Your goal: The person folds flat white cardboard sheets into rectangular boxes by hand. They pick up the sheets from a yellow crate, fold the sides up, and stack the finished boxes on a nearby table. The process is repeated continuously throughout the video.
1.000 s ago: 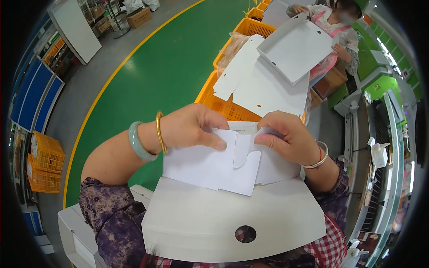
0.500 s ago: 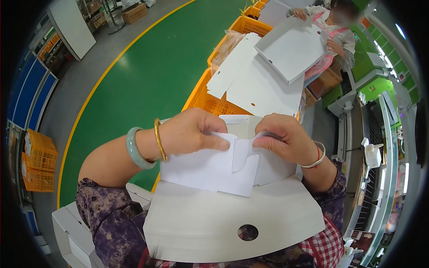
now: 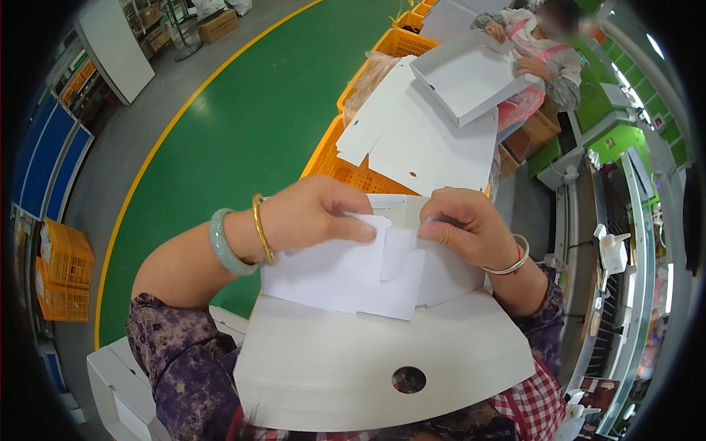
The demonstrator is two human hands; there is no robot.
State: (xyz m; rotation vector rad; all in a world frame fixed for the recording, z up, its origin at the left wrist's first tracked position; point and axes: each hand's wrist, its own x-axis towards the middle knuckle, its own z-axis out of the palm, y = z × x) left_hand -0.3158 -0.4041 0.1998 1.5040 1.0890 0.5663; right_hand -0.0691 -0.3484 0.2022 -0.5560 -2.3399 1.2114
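A partly folded white cardboard box (image 3: 382, 360) lies in front of me, its near panel pierced by a round hole. My left hand (image 3: 316, 219) pinches the left white flap (image 3: 342, 279) between thumb and fingers. On the other side, my right hand (image 3: 465, 226) is closed on the right white flap (image 3: 448, 275), thumb towards me. Between the hands the two flaps overlap, and a small tab (image 3: 401, 253) lies at a slit in the left one. My fingertips behind the flaps are hidden.
Flat white cardboard sheets (image 3: 434, 147) rest on orange plastic crates (image 3: 327, 151) ahead. Beyond them a co-worker holds a shallow white box (image 3: 467, 77). White boxes (image 3: 121, 382) stand at lower left. Stacked orange crates (image 3: 66, 272) are at far left, machinery (image 3: 588, 294) along the right.
The flaps have shifted slightly together, and the tab's curved edge shows less. Both hands keep their grip. The co-worker's box has moved a little left and its near corner rose.
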